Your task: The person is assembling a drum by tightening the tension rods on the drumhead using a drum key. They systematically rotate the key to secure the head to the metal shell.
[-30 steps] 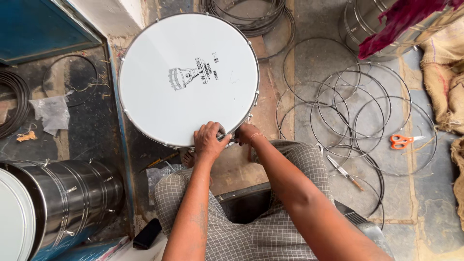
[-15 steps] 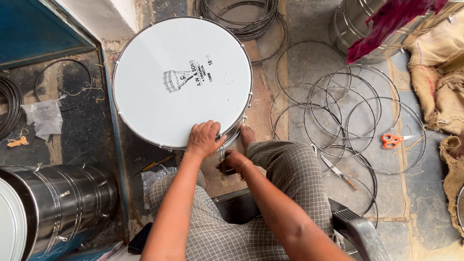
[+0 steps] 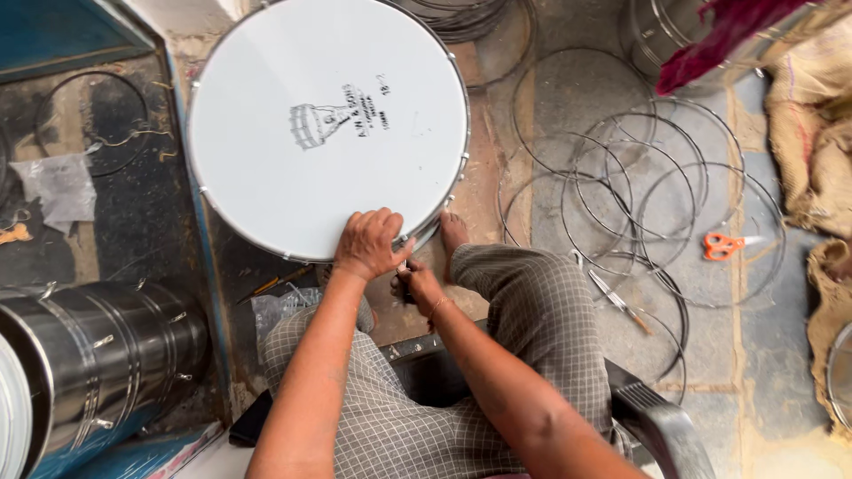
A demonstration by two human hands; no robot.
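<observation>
Since the earlier frame, the right hand (image 3: pixel 417 286) has been lowered beneath the rim of the large round white-skinned drum (image 3: pixel 328 124), clenched on a small dark tool; the left hand (image 3: pixel 368 244) is kept pressed, fingers spread, on the rim.

The worn concrete floor (image 3: pixel 550 106) carries a loose spread of thin round wire hoops (image 3: pixel 648 195), overlapping one another. Orange-handled scissors (image 3: pixel 723 246) lie among them at the right. A slim metal hand tool (image 3: pixel 617 300) rests just beside the hoops. A shiny steel drum shell (image 3: pixel 98 346) lies on its side at the left, and burlap sacking (image 3: pixel 816 133) is heaped along the right edge.
</observation>
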